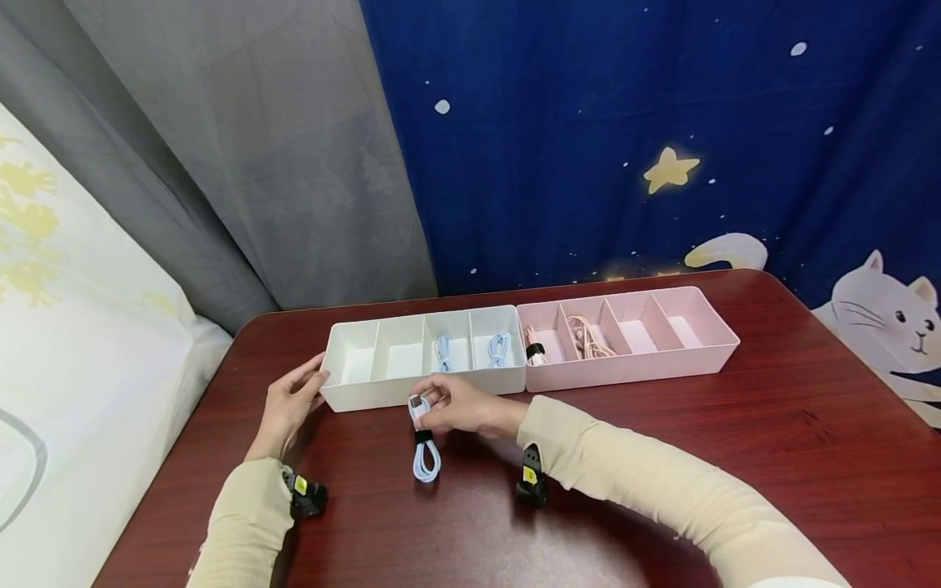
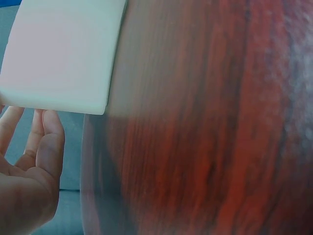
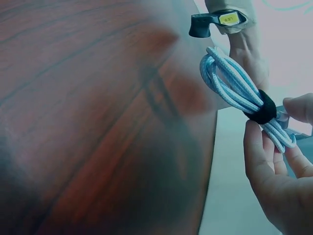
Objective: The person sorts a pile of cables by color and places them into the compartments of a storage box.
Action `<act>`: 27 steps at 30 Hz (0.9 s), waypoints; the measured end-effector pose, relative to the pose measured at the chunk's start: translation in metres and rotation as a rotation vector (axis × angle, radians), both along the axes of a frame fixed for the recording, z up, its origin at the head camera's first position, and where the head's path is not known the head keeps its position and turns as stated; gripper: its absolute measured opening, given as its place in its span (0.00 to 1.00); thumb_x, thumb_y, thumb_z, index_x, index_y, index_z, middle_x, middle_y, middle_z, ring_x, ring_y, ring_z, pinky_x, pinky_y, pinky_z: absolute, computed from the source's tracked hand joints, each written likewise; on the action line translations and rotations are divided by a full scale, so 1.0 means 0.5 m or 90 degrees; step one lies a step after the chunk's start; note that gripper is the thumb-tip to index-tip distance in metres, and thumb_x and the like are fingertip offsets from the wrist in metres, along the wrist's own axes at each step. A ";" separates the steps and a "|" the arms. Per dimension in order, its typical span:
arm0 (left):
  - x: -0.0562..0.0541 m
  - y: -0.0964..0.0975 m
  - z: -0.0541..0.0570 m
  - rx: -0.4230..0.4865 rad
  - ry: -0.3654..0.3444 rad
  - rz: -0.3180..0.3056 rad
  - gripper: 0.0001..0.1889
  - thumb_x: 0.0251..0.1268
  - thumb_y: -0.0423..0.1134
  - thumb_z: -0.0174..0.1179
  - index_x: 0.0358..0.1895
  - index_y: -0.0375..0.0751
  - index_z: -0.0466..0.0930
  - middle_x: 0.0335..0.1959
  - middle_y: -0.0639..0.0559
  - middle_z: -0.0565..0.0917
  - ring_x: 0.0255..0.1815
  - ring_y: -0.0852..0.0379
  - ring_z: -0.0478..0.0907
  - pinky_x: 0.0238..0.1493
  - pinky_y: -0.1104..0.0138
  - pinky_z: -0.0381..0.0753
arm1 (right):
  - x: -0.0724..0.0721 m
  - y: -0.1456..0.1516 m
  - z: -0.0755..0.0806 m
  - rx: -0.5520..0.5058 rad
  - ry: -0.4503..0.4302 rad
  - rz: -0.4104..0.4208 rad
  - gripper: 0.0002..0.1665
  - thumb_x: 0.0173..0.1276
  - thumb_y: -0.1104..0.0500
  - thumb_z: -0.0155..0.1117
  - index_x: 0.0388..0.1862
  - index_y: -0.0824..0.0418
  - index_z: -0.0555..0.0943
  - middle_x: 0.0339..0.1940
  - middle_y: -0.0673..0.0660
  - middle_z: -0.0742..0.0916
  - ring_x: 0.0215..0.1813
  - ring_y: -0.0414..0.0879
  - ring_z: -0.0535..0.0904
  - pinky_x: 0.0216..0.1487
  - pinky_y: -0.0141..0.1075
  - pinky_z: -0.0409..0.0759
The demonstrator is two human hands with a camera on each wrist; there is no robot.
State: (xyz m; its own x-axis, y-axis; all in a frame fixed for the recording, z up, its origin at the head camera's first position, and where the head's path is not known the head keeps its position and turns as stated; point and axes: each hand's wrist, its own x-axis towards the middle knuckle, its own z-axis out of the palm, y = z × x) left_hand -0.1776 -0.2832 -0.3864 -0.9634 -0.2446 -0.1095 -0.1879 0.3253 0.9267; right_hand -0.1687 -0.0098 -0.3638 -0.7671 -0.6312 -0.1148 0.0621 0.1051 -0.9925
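My right hand (image 1: 463, 404) pinches a coiled light-blue USB cable (image 1: 425, 457) between thumb and fingers, just in front of the white divided box (image 1: 412, 394). A black strap (image 3: 264, 108) binds the coil, and its loop hangs down, clear of the tabletop. At the box's left end, my left hand (image 1: 288, 402) touches the wall with its fingertips; in the left wrist view its fingers (image 2: 50, 147) are fairly straight against the end. Two light-blue cables, one left (image 1: 443, 353) and one right (image 1: 498, 349), lie in the box's two right compartments.
A pink divided box (image 1: 625, 365) stands end to end with the white one. Its two left compartments hold pink cables (image 1: 588, 339), one bundle with a black strap. Both sit on a dark red wooden table (image 1: 632, 465), with curtains (image 1: 559, 147) behind and white fabric (image 1: 88, 343) at left.
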 end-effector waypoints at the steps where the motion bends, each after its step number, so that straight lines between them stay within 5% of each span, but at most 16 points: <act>1: 0.000 0.000 0.000 0.000 -0.001 0.000 0.27 0.60 0.50 0.54 0.63 0.48 0.65 0.49 0.47 0.71 0.35 0.70 0.74 0.37 0.76 0.76 | -0.002 -0.001 0.003 0.002 0.006 0.001 0.24 0.50 0.73 0.62 0.49 0.71 0.72 0.31 0.54 0.76 0.29 0.39 0.73 0.30 0.35 0.79; 15: 0.001 0.000 0.002 -0.017 0.023 -0.004 0.25 0.61 0.48 0.53 0.62 0.46 0.66 0.49 0.46 0.73 0.34 0.71 0.74 0.36 0.75 0.76 | -0.012 -0.013 0.038 -0.009 0.015 0.002 0.24 0.51 0.73 0.62 0.49 0.71 0.72 0.32 0.55 0.74 0.29 0.40 0.75 0.36 0.44 0.79; 27: 0.002 0.001 0.004 -0.002 0.019 -0.003 0.26 0.61 0.48 0.54 0.62 0.46 0.66 0.47 0.50 0.73 0.34 0.71 0.74 0.36 0.75 0.76 | -0.038 -0.024 0.084 0.023 0.041 0.006 0.24 0.53 0.71 0.62 0.51 0.69 0.72 0.34 0.57 0.74 0.30 0.42 0.77 0.33 0.38 0.80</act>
